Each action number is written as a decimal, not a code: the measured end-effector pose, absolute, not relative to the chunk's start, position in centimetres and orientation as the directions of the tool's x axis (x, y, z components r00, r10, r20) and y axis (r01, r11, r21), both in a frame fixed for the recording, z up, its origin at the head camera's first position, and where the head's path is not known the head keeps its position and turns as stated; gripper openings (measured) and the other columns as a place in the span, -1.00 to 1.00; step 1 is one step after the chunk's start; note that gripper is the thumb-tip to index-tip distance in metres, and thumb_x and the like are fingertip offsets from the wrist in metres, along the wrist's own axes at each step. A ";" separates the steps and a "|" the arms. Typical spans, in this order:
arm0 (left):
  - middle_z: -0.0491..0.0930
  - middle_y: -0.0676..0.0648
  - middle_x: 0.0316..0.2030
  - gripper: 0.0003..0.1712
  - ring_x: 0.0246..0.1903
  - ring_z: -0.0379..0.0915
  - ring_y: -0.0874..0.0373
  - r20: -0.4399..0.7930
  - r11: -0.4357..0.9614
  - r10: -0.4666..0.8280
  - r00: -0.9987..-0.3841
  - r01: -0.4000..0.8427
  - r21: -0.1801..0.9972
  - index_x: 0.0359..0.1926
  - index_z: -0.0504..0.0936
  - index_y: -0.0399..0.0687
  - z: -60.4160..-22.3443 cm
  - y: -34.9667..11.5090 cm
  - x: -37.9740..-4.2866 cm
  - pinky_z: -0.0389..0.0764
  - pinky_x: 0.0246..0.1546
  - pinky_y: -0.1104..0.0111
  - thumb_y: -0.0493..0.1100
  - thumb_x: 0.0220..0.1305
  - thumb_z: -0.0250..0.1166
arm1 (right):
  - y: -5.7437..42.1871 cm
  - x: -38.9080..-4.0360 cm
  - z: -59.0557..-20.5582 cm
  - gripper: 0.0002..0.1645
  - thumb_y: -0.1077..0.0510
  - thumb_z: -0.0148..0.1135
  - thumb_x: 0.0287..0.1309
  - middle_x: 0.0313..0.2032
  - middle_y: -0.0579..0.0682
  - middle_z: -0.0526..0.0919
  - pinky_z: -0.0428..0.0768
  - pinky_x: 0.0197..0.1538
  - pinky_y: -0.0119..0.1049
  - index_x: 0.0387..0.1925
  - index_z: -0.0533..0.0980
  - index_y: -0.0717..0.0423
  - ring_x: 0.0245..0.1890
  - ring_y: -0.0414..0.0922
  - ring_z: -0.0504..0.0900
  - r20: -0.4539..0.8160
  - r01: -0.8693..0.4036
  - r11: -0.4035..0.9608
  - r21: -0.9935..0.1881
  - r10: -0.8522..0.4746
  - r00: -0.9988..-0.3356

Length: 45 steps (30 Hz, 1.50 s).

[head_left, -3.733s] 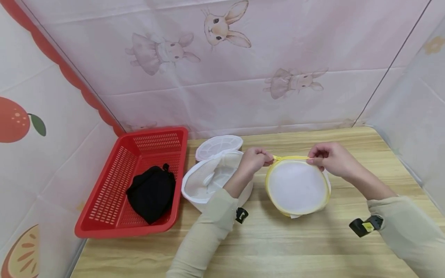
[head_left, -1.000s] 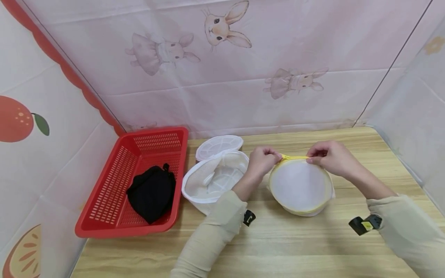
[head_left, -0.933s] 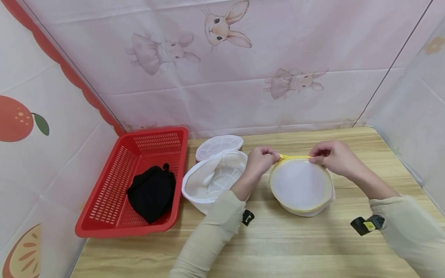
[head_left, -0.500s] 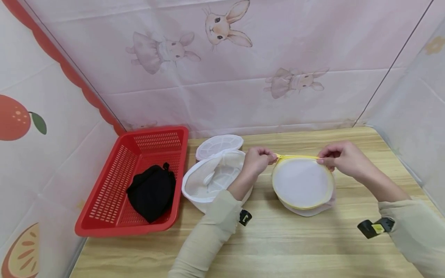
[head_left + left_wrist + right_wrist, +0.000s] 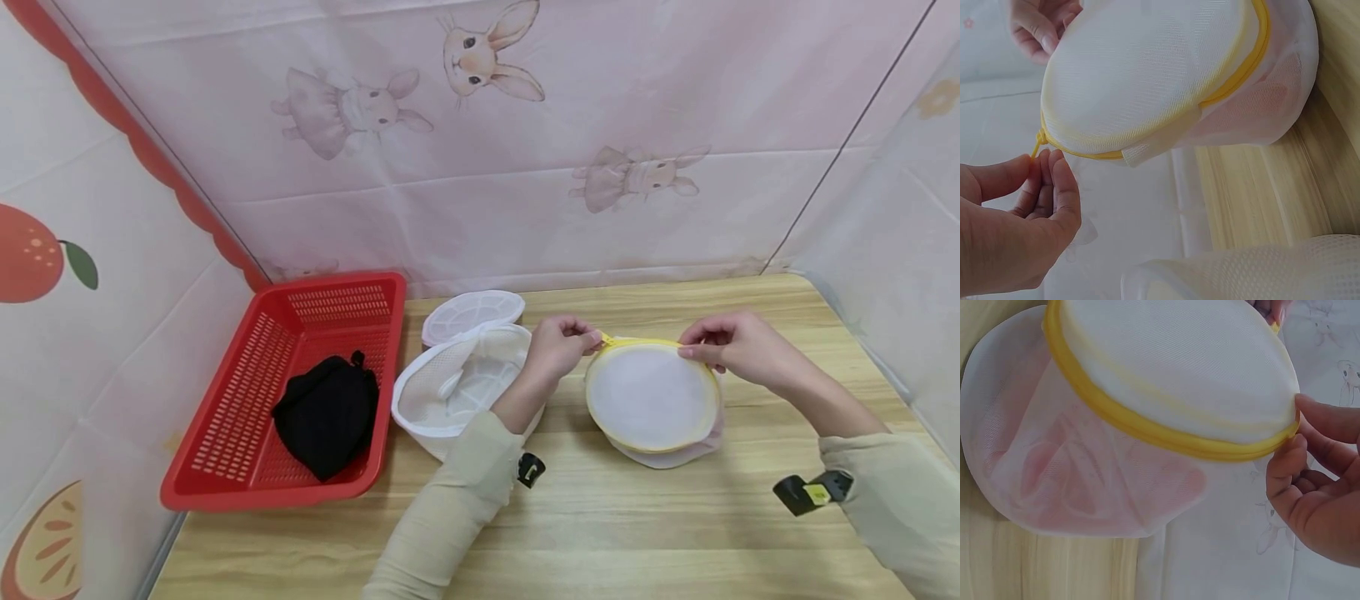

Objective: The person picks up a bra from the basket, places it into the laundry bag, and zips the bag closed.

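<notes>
A round white mesh laundry bag [image 5: 652, 400] with a yellow zip round its top stands on the table at right of centre. My left hand [image 5: 557, 348] pinches the yellow zip pull [image 5: 1037, 147] between thumb and fingertips, at the far left of the rim. On the far right of the rim, my right hand [image 5: 738, 346] pinches the yellow zipped edge [image 5: 1235, 452] between thumb and curled fingers. Along the stretch seen in the right wrist view, the zip's teeth lie together. Something pink [image 5: 1054, 465] shows folded inside through the mesh; its kind is hidden.
Left of the bag stands a white mesh laundry bag [image 5: 420, 433] with its lid [image 5: 472, 315] folded back, partly behind my left forearm. A red plastic basket [image 5: 191, 492] at the left holds a black cloth item [image 5: 327, 419]. A printed rabbit backdrop [image 5: 510, 208] rises behind the table.
My right hand has shifted right along the rim, and the bag sits slightly farther right, with more of its side showing below the top. My left hand still holds the zip pull at the left.
</notes>
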<state>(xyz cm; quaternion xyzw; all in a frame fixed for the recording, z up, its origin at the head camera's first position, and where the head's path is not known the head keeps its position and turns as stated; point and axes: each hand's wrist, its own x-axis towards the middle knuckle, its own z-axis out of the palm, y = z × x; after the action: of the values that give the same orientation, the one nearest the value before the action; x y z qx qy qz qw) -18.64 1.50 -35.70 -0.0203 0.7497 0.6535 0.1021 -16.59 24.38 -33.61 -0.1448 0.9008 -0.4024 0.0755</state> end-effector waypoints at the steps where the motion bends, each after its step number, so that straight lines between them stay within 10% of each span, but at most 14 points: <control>1: 0.58 -0.07 -0.52 -0.94 -0.49 0.55 0.21 -0.180 0.142 0.103 -0.978 -0.165 0.976 -0.43 0.58 -0.34 -35.7 1.6 -18.6 0.58 -0.35 0.45 -0.37 0.11 0.26 | 24.3 -16.6 -33.5 -0.87 0.24 0.24 0.08 -0.60 -0.04 0.47 0.34 -0.61 -0.39 -0.35 0.57 0.27 -0.64 -0.20 0.35 -0.009 -0.211 0.642 -0.737 -0.322 -0.947; 45: 0.55 -0.02 -0.57 -0.86 -0.51 0.47 0.21 -0.237 0.193 0.018 -0.971 -0.229 0.954 -0.58 0.57 -0.24 -34.6 3.4 -18.2 0.53 -0.40 0.45 -0.35 0.07 0.29 | 20.7 -16.8 -32.4 -0.96 0.32 0.26 0.02 -0.53 -0.02 0.55 0.39 -0.50 -0.39 -0.46 0.58 0.26 -0.51 -0.15 0.42 0.125 -0.327 0.675 -0.661 -0.330 -0.936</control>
<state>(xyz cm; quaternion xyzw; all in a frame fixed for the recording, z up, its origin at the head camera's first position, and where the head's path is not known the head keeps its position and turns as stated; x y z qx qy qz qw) -18.19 3.41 -34.60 -0.0687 0.7661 0.6315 0.0978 -16.84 20.69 -32.36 -0.1793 0.9152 -0.3610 0.0022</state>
